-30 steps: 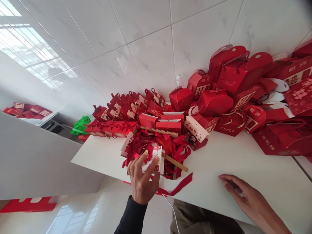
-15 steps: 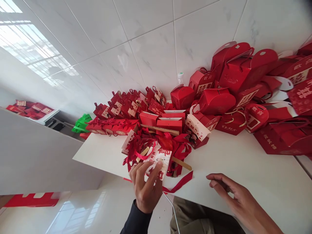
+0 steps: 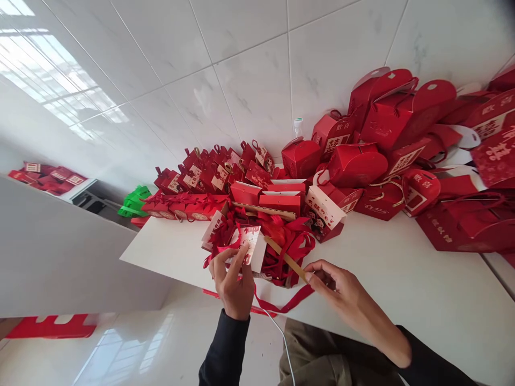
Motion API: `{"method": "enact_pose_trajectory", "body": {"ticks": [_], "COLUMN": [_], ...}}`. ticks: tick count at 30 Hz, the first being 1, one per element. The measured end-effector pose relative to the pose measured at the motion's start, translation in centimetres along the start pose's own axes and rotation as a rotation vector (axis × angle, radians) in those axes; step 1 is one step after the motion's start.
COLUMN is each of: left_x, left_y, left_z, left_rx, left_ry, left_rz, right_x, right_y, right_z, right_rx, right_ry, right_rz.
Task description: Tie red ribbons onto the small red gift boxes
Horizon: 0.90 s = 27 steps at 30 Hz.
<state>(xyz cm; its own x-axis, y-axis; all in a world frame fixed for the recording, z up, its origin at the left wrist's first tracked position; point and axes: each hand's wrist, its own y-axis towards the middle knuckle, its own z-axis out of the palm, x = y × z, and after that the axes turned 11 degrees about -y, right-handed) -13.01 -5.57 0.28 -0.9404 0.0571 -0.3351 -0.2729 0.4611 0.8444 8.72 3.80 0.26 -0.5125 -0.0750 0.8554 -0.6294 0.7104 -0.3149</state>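
1. White card with red print (image 3: pixel 252 241), seen in the head view, is pinched between the thumb and fingers of the left hand (image 3: pixel 233 279), over a heap of red ribbons (image 3: pixel 300 247)
2. Right hand (image 3: pixel 340 287) has its thumb and fingertips at the near end of a gold strip (image 3: pixel 295 266); I cannot tell whether they grip it. The strip slants from beside the card across the ribbons
3. Loose ribbon (image 3: pixel 298 300) curves below the heap, by the edge of the white table (image 3: pixel 374 262)
4. Red boxes (image 3: pixel 279 201) stand just behind the heap
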Motion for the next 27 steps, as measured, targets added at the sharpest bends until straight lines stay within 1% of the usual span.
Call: {"method": "enact_pose_trajectory", "body": {"ticks": [5,7,11,13,15,17,19,21,23,25,27], "left_x": [0.1,0.0,-0.4,-0.8,-1.5,-2.7,-4.3,-5.8,-6.8,-7.1,-6.8], "left_y": [0.2,0.2,0.0,0.0,0.1,-0.1,-0.5,-1.1,-1.7,-2.0,-2.0], "left_z": [0.3,0.3,0.0,-0.3,-0.3,-0.2,0.3,1.1,2.0,2.8,3.2], "left_rx": [-0.027,0.016,0.173,0.226,0.244,0.227,0.218,0.251,0.281,0.264,0.224], "left_ry": [-0.007,0.000,0.035,0.047,0.083,0.124,0.107,0.031,-0.015,0.006,0.053], "left_rz": [-0.062,-0.072,-0.090,-0.085,-0.082,-0.080,-0.060,-0.023,0.006,0.009,0.000], "right_x": [0.8,0.8,0.5,0.2,-0.1,-0.3,-0.5,-0.5,-0.5,-0.3,-0.3], "right_y": [0.6,0.6,-0.2,-0.8,-1.3,-1.5,-1.5,-1.4,-1.3,-1.4,-1.5], "right_z": [-0.6,-1.1,-2.3,-3.0,-3.5,-3.7,-3.6,-3.2,-2.9,-2.7,-2.9], "right_rx": [-0.039,-0.048,-0.064,-0.084,-0.105,-0.106,-0.098,-0.095,-0.100,-0.106,-0.125], "right_ry": [-0.042,-0.086,-0.134,-0.144,-0.152,-0.152,-0.152,-0.154,-0.154,-0.145,-0.137], "right_rz": [-0.052,-0.045,0.008,0.021,0.031,0.039,0.029,0.007,-0.019,-0.041,-0.055]}}
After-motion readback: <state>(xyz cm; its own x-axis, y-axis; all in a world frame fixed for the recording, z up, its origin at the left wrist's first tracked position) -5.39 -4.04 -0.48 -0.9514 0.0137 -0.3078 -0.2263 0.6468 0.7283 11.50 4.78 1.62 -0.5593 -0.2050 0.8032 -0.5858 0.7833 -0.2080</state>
